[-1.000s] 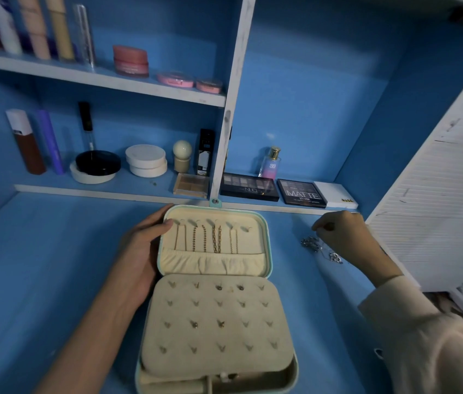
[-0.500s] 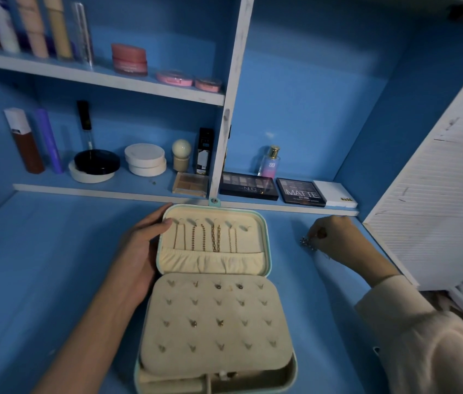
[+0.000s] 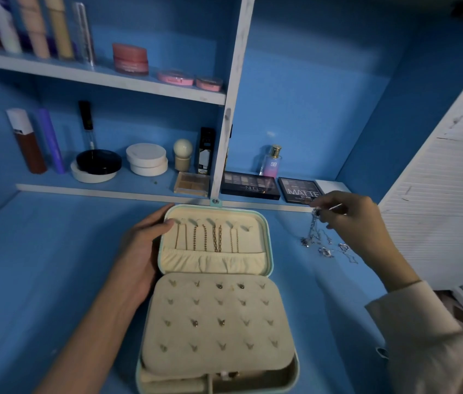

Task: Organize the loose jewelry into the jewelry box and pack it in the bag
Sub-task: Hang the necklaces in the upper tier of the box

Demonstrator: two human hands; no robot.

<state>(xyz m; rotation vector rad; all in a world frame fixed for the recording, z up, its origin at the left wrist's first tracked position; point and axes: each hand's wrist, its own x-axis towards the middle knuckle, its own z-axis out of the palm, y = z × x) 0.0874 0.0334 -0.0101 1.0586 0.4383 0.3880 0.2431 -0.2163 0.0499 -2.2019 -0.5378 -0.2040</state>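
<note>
The right arm wears a long, loose sleeve (image 3: 423,345) of pale cream cloth with a faint pink cast. It is soft and creased in broad folds, and it widens from the wrist toward the near right corner, where it fills the frame. Its cuff is plain and straight-edged, standing a little open round the wrist just behind the uncovered right hand (image 3: 349,214). The left forearm (image 3: 91,336) is bare all the way from the left hand (image 3: 139,251) down to the near edge.
</note>
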